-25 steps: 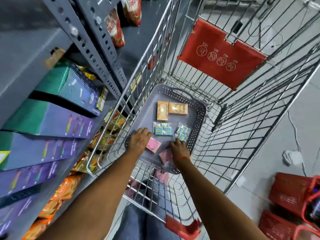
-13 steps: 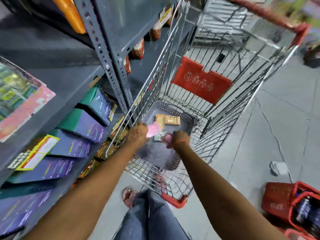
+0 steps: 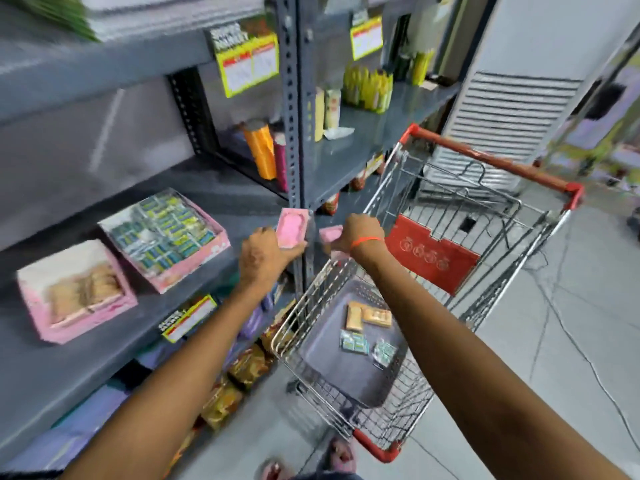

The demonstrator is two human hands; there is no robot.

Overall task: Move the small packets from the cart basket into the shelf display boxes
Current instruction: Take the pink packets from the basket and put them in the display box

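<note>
My left hand [image 3: 265,254] holds a pink packet [image 3: 291,227] up at shelf height, right of the display boxes. My right hand [image 3: 360,234] grips another pink packet [image 3: 329,234] just above the cart's near-left rim. Down in the cart lies a grey basket [image 3: 322,358] with two tan packets [image 3: 367,317] and two blue-green packets [image 3: 367,345]. On the grey shelf [image 3: 104,348] stand two pink display boxes: one [image 3: 166,237] full of blue-green packets, one [image 3: 74,299] with tan packets.
A grey shelf upright [image 3: 294,133] stands between my hands and the farther shelf bay with bottles [image 3: 367,84]. The wire cart [image 3: 485,258] with a red handle fills the aisle on the right. Snack bags [image 3: 239,375] sit on the lower shelf. A white louvred unit [image 3: 502,123] stands behind.
Both hands lifted out of the basket, each with a pink packet, and rose to shelf height. My view swung up from the cart to the shelf with the display boxes.
</note>
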